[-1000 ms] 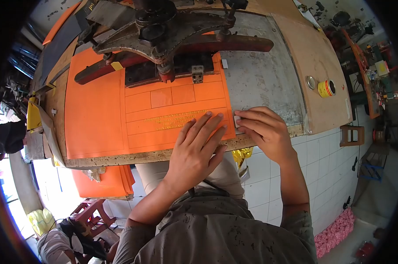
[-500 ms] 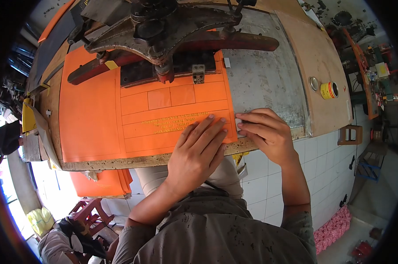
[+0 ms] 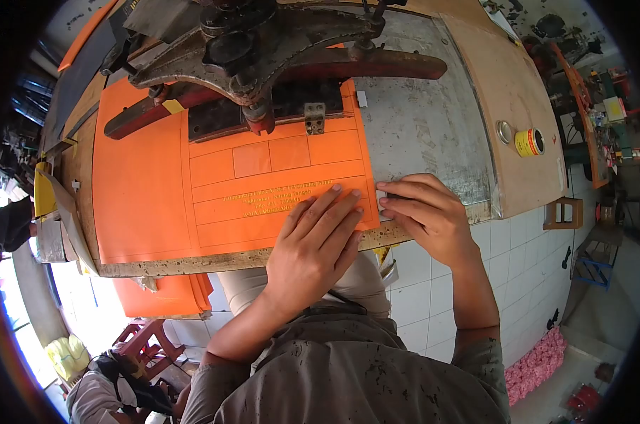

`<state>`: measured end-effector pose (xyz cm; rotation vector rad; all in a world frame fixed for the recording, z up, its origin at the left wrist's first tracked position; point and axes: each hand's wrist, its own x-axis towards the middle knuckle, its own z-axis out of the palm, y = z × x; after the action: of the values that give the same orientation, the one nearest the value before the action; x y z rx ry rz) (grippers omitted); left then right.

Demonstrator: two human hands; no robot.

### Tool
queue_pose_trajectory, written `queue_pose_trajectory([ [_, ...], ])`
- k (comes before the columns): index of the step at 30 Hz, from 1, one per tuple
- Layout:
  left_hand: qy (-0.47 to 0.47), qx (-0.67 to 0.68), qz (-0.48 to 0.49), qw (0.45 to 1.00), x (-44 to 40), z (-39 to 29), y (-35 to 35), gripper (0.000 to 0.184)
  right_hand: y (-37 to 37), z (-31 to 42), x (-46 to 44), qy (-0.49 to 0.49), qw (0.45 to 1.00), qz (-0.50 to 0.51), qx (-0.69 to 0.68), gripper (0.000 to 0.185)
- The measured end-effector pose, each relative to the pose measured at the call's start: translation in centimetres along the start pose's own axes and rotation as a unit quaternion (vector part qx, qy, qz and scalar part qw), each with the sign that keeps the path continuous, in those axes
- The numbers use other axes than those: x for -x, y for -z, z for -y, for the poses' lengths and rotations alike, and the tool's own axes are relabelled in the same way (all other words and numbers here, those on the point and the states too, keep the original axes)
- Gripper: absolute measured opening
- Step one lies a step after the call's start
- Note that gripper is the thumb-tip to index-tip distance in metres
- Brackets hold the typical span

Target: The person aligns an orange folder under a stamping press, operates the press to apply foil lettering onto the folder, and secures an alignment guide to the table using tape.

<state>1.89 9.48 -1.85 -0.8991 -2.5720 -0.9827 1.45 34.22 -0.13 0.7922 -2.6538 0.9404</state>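
My left hand [image 3: 311, 237] lies flat on an orange printed sheet [image 3: 143, 184], fingers stretched out near its lower right corner. Beside those fingertips run several lines of gold lettering [image 3: 270, 198]. My right hand [image 3: 429, 215] is at the sheet's right edge, its fingers drawn together on a small pale tab [image 3: 380, 193]. The thumb is mostly hidden under the fingers. Another small white tab [image 3: 362, 99] sits higher along the same edge. Over the upper part of the sheet stands a dark metal press [image 3: 242, 78], with a perforated metal block [image 3: 315, 118] beneath it.
A worn metal plate [image 3: 426, 120] extends right of the sheet, bordered by a wooden board [image 3: 507, 106]. A yellow can [image 3: 528, 143] and a round lid [image 3: 504, 131] stand there. Orange sheets [image 3: 161, 297] are stacked below the table's left side; another person [image 3: 101, 389] is at lower left.
The sheet and press appear slightly further left in the view. Both hands keep nearly the same pose and place. The person at lower left has shifted a little.
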Motion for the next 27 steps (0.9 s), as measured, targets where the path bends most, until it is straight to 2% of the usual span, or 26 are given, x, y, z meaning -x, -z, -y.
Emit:
queue_pose_trajectory([
  [20, -0.004, -0.008, 0.006, 1.0, 0.0, -0.1, 0.1, 0.029, 0.2, 0.7, 0.0, 0.003, 0.999, 0.007, 0.04, 0.025],
  [23, -0.008, -0.019, 0.015, 1.0, 0.0, -0.1, 0.2, 0.028, 0.4, 1.8, -0.4, -0.02, 1.0, -0.007, 0.008, 0.026],
  [27, -0.007, -0.019, 0.013, 1.0, 0.1, -0.1, -0.1, 0.029, -0.5, 0.8, 1.0, 0.016, 0.998, -0.009, 0.06, 0.028],
])
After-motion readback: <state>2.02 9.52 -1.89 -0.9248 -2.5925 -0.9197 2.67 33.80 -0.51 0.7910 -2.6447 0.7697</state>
